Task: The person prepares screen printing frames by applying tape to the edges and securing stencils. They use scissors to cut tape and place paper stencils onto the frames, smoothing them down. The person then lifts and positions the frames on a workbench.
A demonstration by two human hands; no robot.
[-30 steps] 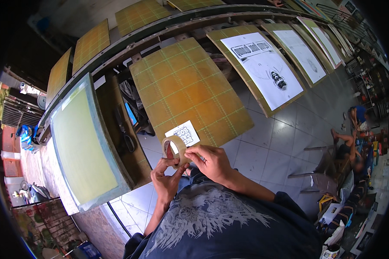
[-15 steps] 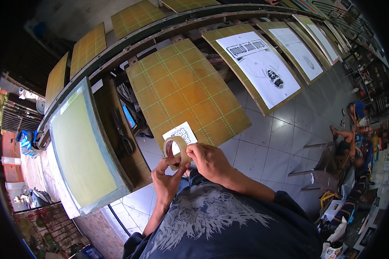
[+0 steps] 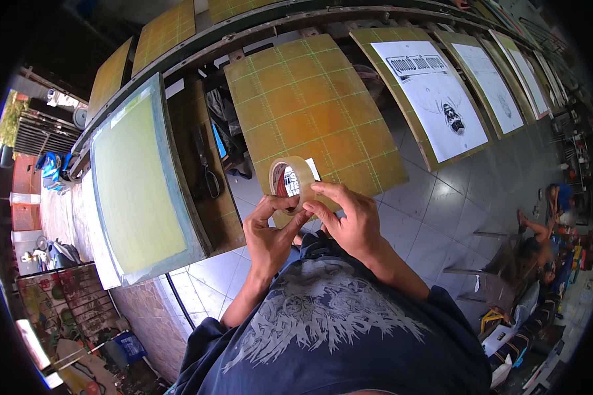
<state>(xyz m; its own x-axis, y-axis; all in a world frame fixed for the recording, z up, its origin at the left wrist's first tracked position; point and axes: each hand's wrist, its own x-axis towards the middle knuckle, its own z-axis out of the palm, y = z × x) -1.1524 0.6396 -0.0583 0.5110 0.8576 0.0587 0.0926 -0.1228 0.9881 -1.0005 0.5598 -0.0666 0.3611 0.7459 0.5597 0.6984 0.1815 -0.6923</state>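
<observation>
A roll of clear tape (image 3: 306,176) with a reddish inner core is held up in front of me. My left hand (image 3: 270,230) grips its lower rim, fingertips inside the core and thumb at the outer edge. The index finger and thumb of my right hand (image 3: 352,220) rest on the roll's outer face, slightly apart. Behind the roll lies a small white paper with black lettering (image 3: 313,167), mostly hidden but partly visible through the core. It sits on the near edge of a yellow-brown board with a green grid (image 3: 310,108).
To the left stands a framed screen with a pale green mesh (image 3: 135,184). Scissors (image 3: 207,168) lie on a board beside it. On the right, a similar board bears a printed white sheet (image 3: 435,99). A chair (image 3: 487,283) and seated people are farther right.
My right hand has gone from a tight pinch at the roll's side to index finger and thumb apart on its face. The roll has turned slightly, and the whole view has shifted.
</observation>
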